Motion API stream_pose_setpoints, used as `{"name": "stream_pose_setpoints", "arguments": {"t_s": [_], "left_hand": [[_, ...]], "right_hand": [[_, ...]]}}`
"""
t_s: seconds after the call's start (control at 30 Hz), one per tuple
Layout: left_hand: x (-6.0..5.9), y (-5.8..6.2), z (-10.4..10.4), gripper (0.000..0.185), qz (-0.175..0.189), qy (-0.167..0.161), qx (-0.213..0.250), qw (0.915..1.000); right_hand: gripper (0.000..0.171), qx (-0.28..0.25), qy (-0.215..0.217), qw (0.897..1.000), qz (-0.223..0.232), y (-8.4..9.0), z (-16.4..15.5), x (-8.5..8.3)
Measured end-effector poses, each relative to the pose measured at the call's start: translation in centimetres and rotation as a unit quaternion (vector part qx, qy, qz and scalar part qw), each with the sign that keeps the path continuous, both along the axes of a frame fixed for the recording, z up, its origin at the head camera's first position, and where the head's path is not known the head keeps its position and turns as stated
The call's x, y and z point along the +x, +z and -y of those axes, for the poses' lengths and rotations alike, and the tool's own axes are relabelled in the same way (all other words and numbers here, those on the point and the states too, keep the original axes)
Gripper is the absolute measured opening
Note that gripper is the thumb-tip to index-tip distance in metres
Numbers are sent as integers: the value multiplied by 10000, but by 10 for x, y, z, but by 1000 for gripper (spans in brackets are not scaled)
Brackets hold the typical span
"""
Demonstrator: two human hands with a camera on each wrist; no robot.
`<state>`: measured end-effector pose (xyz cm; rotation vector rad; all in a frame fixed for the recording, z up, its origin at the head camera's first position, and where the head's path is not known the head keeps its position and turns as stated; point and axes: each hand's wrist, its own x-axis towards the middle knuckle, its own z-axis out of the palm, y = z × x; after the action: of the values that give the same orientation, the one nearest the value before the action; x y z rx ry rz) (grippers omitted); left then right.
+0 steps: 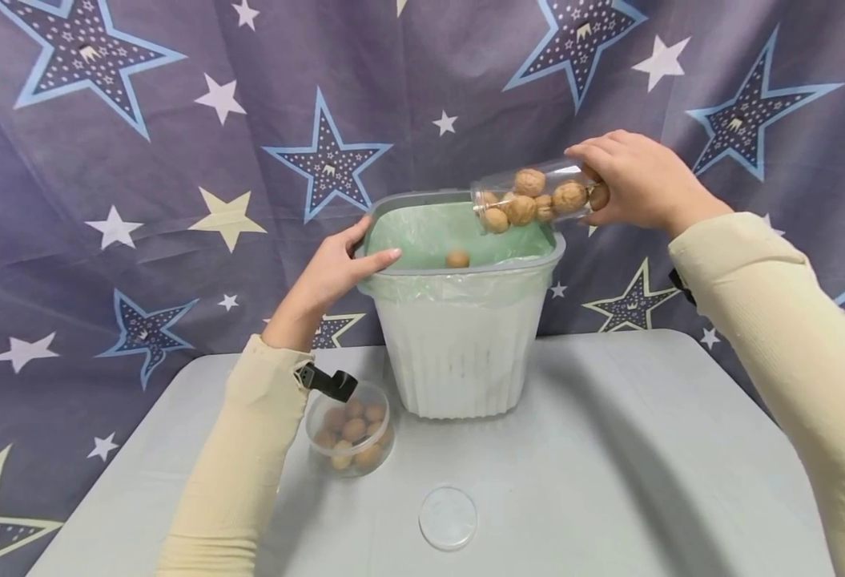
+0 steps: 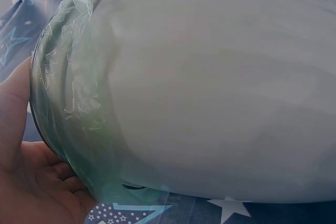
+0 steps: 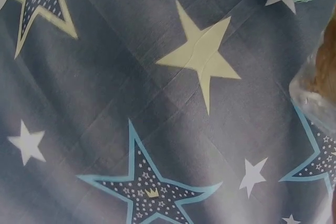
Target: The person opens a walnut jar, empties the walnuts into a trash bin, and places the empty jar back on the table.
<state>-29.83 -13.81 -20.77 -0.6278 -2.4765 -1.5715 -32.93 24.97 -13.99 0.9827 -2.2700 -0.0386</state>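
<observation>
Right hand (image 1: 634, 188) gripping a clear plastic cup (image 1: 530, 196) by its base end, fingers curled over the top and thumb below, clamped round it. Cup lying tipped on its side, mouth pointing away from the fingers and hanging over the far right rim of the white bin (image 1: 458, 353). Walnuts (image 1: 537, 200) crowding toward the cup's mouth, just beyond the fingertips; one walnut (image 1: 456, 259) lying loose inside the bin on the green liner bag (image 1: 422, 232), below and ahead of the cup's mouth. Left hand (image 1: 335, 268) holding the bin's left rim, thumb hooked over the edge toward the inside, fingers extended close together along the outer lip, touching the liner folded over it. In the left wrist view, palm (image 2: 26, 182) pressing against the liner-wrapped rim (image 2: 68, 108), bin wall filling most of the frame. Right wrist view giving mostly star-patterned backdrop cloth (image 3: 157, 103), with a sliver of cup and walnut at the right edge (image 3: 320, 77). Below the left forearm, well behind the fingers, a second clear cup (image 1: 350, 439) of walnuts standing upright on the grey table (image 1: 609, 481); a round clear lid (image 1: 448, 518) lying flat nearer the table's front edge.
</observation>
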Motion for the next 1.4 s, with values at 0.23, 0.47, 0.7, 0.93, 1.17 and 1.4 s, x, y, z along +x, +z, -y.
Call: {"name": "stream_pose_setpoints", "arguments": {"t_s": [0.23,0.47,0.7,0.93,1.17,1.4], "left_hand": [[0,0,0,79,100,-24,50,9999],[0,0,0,79,111,-86,7,9999],[-1,-1,1,79,103,-78,22,9999],[-1,-1,1,79,76,-78,-15,9999],[0,-1,0,80,75,-18,-13,10000],[0,0,0,81,113,-74,-17,9999]], "right_hand": [[79,-20,40,9999,132,0,0,1],[79,22,-59,9999,152,2,-2,2],[79,38,-48,10000,70,1,-3,4],[80,21,-148,9999,-78,0,-4,5],[80,-74,-92,9998,-163,-4,-4,2],[79,-235,-185,9995,77,-3,-5,3]]}}
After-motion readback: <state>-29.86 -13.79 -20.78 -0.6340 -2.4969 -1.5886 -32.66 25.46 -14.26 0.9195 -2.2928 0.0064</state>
